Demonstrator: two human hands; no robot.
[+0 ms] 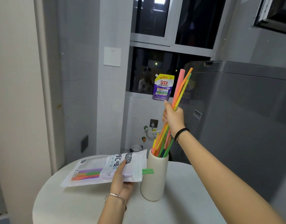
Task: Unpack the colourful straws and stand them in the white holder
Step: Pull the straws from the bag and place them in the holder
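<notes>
Right hand [173, 117] raised above holder [155, 178], gripping straws [181, 88] | left hand [121, 180] grips packet [97, 167]

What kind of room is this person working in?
Probably a home laundry corner: what looks like a grey washing machine stands on the right, a detergent pouch sits on the window sill, and a tap is fixed lower down.
</notes>
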